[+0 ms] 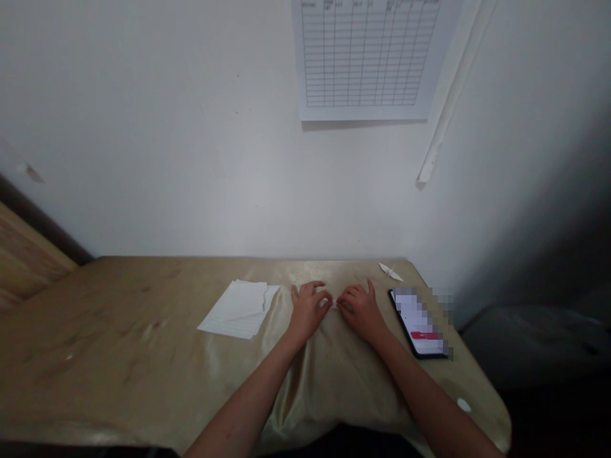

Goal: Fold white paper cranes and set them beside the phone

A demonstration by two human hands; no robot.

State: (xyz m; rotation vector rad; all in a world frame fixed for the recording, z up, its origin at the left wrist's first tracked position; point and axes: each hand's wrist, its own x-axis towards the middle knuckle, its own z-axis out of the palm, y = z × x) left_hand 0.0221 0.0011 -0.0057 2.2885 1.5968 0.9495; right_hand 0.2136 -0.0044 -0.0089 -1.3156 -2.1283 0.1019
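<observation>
My left hand and my right hand meet over the middle of the cloth-covered table. Between their fingertips is a small piece of white paper, pinched from both sides. Most of the piece is hidden by my fingers, so its shape cannot be made out. Left of my left hand lies a stack of white paper sheets, the top one torn along its right side. To the right of my right hand rests a phone with its screen lit and partly blurred out.
A small folded white paper shape lies by the table's back right corner. One white scrap is near the right edge. The tan satin cloth is wrinkled. Behind the table, a printed chart hangs on the white wall.
</observation>
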